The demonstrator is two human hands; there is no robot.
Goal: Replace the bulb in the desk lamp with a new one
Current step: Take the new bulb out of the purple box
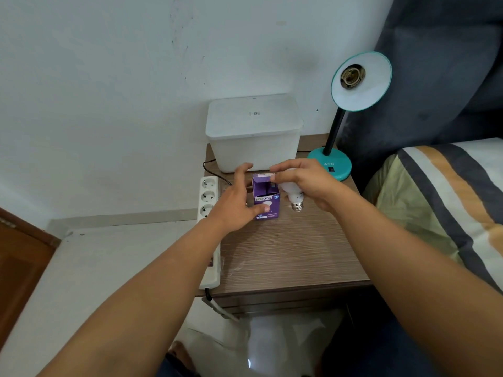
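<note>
1 bulb (292, 192) is in play, white with a metal screw base, held in the right hand (307, 183) just beside the open purple box (266, 198) on the wooden bedside table (285, 254). Its long axis runs roughly upright, a little tilted, with the threaded base pointing down toward the table and the dome up inside the curled fingers. That is the relation the coming move turns on: the lamp's empty socket (352, 75) sits up and to the right of the hand, facing out of the tilted teal shade (362, 81), so in my judgement the bulb must be turned base-first toward it. The right hand is the nearer one to the desk lamp (330, 161). It is closed around the bulb. The left hand (239, 201) is spread wide, fingers apart, its thumb resting on the box's front, not clamped on it.

The box reads "ECOLINK" on its front; the smaller print below is too blurred to read. The lamp's teal base carries "ATN". Behind stands a white lidded bin (254, 131), with a faint unreadable mark on its lid. A white power strip (209, 197) runs along the table's left edge.
</note>
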